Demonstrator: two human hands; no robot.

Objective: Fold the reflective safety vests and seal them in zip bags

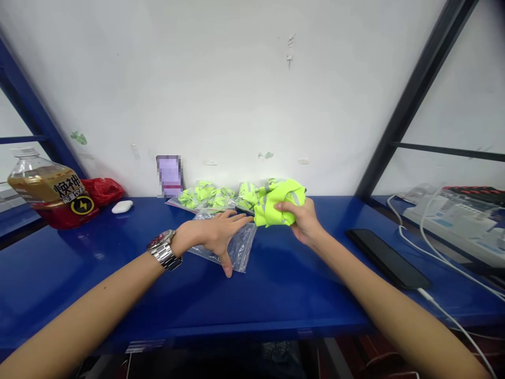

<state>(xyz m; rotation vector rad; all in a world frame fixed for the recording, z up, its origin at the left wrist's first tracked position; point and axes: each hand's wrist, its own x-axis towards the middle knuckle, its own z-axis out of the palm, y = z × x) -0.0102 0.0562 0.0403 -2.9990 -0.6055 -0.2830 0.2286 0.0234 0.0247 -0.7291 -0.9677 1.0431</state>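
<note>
My right hand [304, 218] grips a bundled neon-yellow cloth [276, 206] with grey reflective strips, its thumb pressed on the near side. My left hand [216, 231], a metal watch on its wrist, has its fingers spread over a clear plastic zip bag [241, 250] lying on the blue table. Its fingertips reach close to the left edge of the held cloth. Behind my hands, along the wall, several more neon-yellow bundles [205, 195] lie in a row, some on or in clear plastic.
A purple-screened device [170, 178] leans on the wall. On the left are a large drink bottle [53, 189], a red plastic bag [103, 190] and a white case [122, 207]. A black phone [389, 258] with a white cable and power strips [465, 223] lie right on the blue table [276, 295].
</note>
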